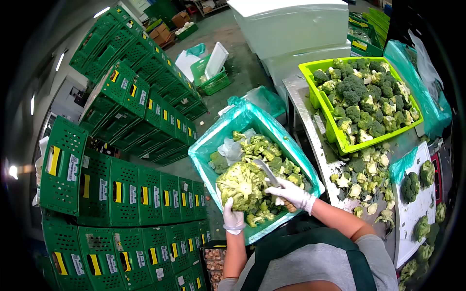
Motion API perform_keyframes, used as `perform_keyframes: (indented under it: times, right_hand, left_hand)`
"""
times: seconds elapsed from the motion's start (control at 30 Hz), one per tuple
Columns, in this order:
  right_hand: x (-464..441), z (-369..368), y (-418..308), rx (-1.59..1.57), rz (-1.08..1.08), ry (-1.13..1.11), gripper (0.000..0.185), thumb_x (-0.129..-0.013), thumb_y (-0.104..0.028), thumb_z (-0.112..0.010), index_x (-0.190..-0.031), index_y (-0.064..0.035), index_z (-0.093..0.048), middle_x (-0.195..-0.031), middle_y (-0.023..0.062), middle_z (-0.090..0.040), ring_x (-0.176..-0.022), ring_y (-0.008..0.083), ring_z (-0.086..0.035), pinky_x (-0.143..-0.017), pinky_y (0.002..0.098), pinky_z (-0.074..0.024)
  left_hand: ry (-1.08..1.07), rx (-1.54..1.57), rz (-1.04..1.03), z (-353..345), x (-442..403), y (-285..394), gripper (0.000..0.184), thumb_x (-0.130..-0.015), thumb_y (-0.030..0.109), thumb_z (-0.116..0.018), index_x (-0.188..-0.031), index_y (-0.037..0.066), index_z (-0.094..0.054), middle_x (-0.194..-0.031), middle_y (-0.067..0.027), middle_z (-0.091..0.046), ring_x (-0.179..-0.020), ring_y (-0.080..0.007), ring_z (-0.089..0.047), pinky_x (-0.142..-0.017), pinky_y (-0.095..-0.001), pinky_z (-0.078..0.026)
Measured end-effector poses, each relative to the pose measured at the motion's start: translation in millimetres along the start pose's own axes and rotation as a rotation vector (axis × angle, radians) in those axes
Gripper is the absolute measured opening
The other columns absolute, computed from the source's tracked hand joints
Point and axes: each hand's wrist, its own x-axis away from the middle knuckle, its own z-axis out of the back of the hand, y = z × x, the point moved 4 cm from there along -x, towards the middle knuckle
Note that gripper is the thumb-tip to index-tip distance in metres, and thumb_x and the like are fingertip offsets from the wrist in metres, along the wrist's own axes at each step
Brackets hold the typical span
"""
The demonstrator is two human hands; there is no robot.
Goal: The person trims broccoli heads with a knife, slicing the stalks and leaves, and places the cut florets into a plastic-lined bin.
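Observation:
A large pale-green broccoli head point(241, 184) rests in my left hand point(233, 217), which is gloved in white and closed around its lower left side. My right hand point(291, 194), also gloved, is wrapped round the handle of a knife point(266, 170). The curved blade points up and left, at the right edge of the head. Both hands are over a box lined with teal plastic point(206, 145), which holds broccoli pieces and some clear plastic.
A lime-green crate point(340, 140) of cut florets stands on a metal table point(310, 114), beside scattered trimmings point(369, 179). Whole broccoli heads point(410, 186) lie on a white board point(405, 223) at right. Stacked green crates point(121, 194) fill the left. White boxes point(296, 29) stand behind.

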Motion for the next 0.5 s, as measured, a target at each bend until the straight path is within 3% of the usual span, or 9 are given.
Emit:
perform_keyframes:
  times: [0.1, 0.17, 0.23, 0.27, 0.3, 0.33, 0.4, 0.43, 0.5]
  right_hand:
    - [-8.1, -5.2, 5.5, -0.152, 0.023, -0.009, 0.053, -0.085, -0.024, -0.061, -0.128, -0.0066, -0.035, -0.084, 0.0003, -0.051, -0.057, 0.0076, -0.056, -0.046, 0.0178, -0.0421]
    - [-6.4, -1.2, -8.0, -0.06, 0.098, 0.084, 0.056, -0.085, -0.022, -0.061, -0.131, -0.0065, -0.033, -0.09, 0.0013, -0.051, -0.059, 0.0068, -0.055, -0.047, 0.0175, -0.0419]
    - [-1.5, -1.9, -28.1, 0.044, 0.199, 0.086, 0.062, -0.082, -0.02, -0.064, -0.135, -0.0079, -0.033, -0.094, 0.0016, -0.056, -0.058, 0.0036, -0.054, -0.049, 0.0165, -0.0422]
    - [2.2, -5.3, -36.1, 0.178, 0.121, 0.077, 0.061, -0.082, -0.018, -0.065, -0.134, -0.0069, -0.035, -0.104, 0.0028, -0.055, -0.068, 0.0041, -0.055, -0.056, 0.0174, -0.044]
    - [4.1, -7.8, -40.5, 0.314, 0.046, 0.066, 0.061, -0.081, -0.016, -0.065, -0.133, -0.0058, -0.037, -0.113, 0.004, -0.054, -0.077, 0.0046, -0.056, -0.063, 0.0183, -0.0458]
    - [-7.1, -12.9, -40.6, 0.4, 0.517, 0.08, 0.054, -0.08, -0.017, -0.066, -0.129, -0.0065, -0.045, -0.109, 0.0022, -0.054, -0.074, 0.004, -0.051, -0.065, 0.0197, -0.0444]
    - [-9.5, -6.1, -33.2, 0.375, 0.485, 0.063, 0.055, -0.08, -0.016, -0.066, -0.129, -0.0068, -0.044, -0.106, 0.0018, -0.055, -0.078, 0.0043, -0.051, -0.068, 0.0201, -0.0441]
    - [-8.6, -7.3, -34.1, 0.351, 0.45, 0.048, 0.055, -0.08, -0.015, -0.066, -0.13, -0.0071, -0.044, -0.102, 0.0014, -0.055, -0.082, 0.0046, -0.051, -0.071, 0.0206, -0.0438]
    - [-5.9, -1.3, -32.2, 0.408, 0.394, 0.02, 0.05, -0.083, -0.018, -0.062, -0.129, -0.0069, -0.044, -0.094, 0.001, -0.055, -0.078, 0.0054, -0.052, -0.065, 0.0205, -0.0446]
  left_hand:
    - [-0.196, -0.113, -0.068, -10.9, 13.1, -14.0, 0.078, -0.073, 0.009, -0.06, -0.139, 0.01, -0.017, -0.133, -0.0131, -0.037, -0.119, -0.029, -0.042, -0.099, -0.0426, -0.037]
    - [-0.28, -0.164, -0.025, -20.8, 16.8, -4.8, 0.087, -0.073, 0.017, -0.069, -0.14, 0.011, -0.012, -0.136, -0.0125, -0.032, -0.122, -0.0298, -0.039, -0.1, -0.045, -0.036]
    - [-0.397, -0.043, 0.137, -29.1, 20.6, -1.0, 0.098, -0.07, 0.035, -0.075, -0.14, 0.013, -0.01, -0.137, -0.0121, -0.03, -0.123, -0.0297, -0.037, -0.101, -0.0469, -0.034]
    - [-0.336, -0.11, 0.15, -20.9, 21.9, -4.7, 0.103, -0.065, 0.046, -0.074, -0.14, 0.014, -0.012, -0.135, -0.0117, -0.033, -0.12, -0.0288, -0.041, -0.094, -0.0451, -0.042]
    - [-0.332, -0.111, 0.147, -7.6, 19.0, -8.4, 0.103, -0.065, 0.046, -0.074, -0.14, 0.014, -0.012, -0.135, -0.0117, -0.033, -0.12, -0.0288, -0.041, -0.094, -0.0451, -0.042]
    - [-0.309, -0.117, 0.193, 7.8, 13.2, -14.2, 0.1, -0.067, 0.044, -0.074, -0.14, 0.013, -0.013, -0.134, -0.0113, -0.036, -0.117, -0.0276, -0.045, -0.087, -0.041, -0.047]
    - [-0.258, -0.15, 0.199, 25.6, 4.3, -20.3, 0.084, -0.075, 0.034, -0.07, -0.138, 0.012, -0.02, -0.127, -0.0099, -0.044, -0.103, -0.0235, -0.055, -0.064, -0.028, -0.055]
    - [-0.257, -0.151, 0.198, 30.2, 0.3, -22.3, 0.084, -0.075, 0.034, -0.07, -0.138, 0.012, -0.02, -0.127, -0.0099, -0.044, -0.103, -0.0235, -0.055, -0.064, -0.028, -0.055]
    - [-0.036, -0.162, 0.207, 38.1, -5.6, -24.1, 0.07, -0.078, 0.023, -0.068, -0.134, 0.009, -0.029, -0.121, -0.0098, -0.048, -0.099, -0.0223, -0.056, -0.064, -0.0266, -0.053]
